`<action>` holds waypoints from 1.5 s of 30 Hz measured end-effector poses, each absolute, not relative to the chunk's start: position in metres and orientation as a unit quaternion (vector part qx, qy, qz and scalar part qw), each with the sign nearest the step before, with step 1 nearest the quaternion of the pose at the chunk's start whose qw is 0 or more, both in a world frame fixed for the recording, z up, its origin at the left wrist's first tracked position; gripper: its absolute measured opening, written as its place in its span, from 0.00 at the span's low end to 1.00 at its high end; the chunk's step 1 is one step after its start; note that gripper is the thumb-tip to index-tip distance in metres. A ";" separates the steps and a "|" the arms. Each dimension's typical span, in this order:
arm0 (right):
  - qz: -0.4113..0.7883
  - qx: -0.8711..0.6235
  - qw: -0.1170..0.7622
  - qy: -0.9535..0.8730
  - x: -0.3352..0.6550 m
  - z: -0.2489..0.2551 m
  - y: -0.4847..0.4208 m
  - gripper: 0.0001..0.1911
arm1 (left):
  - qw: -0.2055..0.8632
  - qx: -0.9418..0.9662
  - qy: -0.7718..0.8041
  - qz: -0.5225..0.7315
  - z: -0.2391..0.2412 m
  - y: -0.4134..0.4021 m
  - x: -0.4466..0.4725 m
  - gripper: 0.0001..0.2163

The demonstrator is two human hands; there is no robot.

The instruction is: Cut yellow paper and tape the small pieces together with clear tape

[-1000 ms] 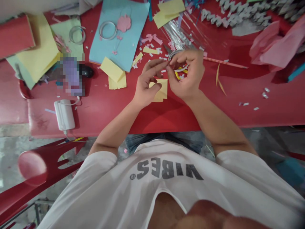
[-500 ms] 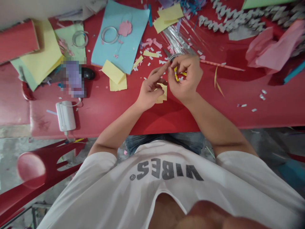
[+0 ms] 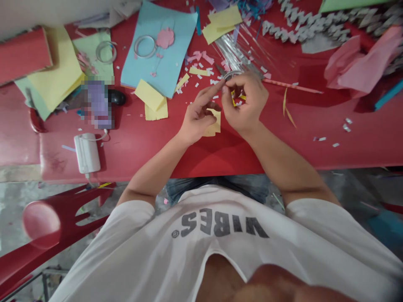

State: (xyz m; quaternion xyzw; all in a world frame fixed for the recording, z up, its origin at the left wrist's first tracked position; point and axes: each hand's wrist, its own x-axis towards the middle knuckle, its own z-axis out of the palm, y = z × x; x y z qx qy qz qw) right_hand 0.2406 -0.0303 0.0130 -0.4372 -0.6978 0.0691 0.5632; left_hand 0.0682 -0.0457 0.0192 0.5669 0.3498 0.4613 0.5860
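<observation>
Red tabletop [image 3: 217, 157] fills the middle of the frame, littered with paper scraps, and a red plastic chair [image 3: 40, 224] sits at lower left, below its edge. At centre, the person's 2 bare hands work close together above the table. The right hand [image 3: 245, 100] is curled, its fingers bent and pressed together around the lower edge of a thin silvery ring [image 3: 231, 74], which sticks out just above the knuckles. A yellow paper strip [image 3: 235, 98] shows in the hollow of that hand, though the fingers hide part of it. The left hand [image 3: 198, 119] is half open, with its index finger [image 3: 210, 90] stretched toward the ring and its tip just beside the right fingers; the other fingers curl loosely, pinching nothing that can be seen. A yellow paper piece [image 3: 214, 125] lies under the left hand, touching the table.

Up and to the left sits a blue paper sheet [image 3: 157, 63] — a clear ring [image 3: 145, 46] and a pink paper flower [image 3: 165, 37] rest on it. Silver strips [image 3: 236, 48] lie above the hands, and a pink striped stick [image 3: 292, 86] lies to the right. Near the lower left are a black computer mouse [image 3: 117, 97] and a white power bank [image 3: 87, 153].
</observation>
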 end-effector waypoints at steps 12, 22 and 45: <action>0.128 -0.504 0.411 -0.749 0.246 0.004 -0.022 0.02 | 0.646 0.442 0.380 0.493 0.037 -0.041 0.056 0.30; 0.117 -0.489 0.215 -0.837 0.257 -0.005 0.005 0.16 | 0.633 0.407 0.437 0.492 0.018 -0.020 0.038 0.27; 0.163 -0.499 0.423 -0.738 0.257 -0.006 -0.004 0.21 | 0.727 0.390 0.360 0.436 0.025 -0.024 0.041 0.25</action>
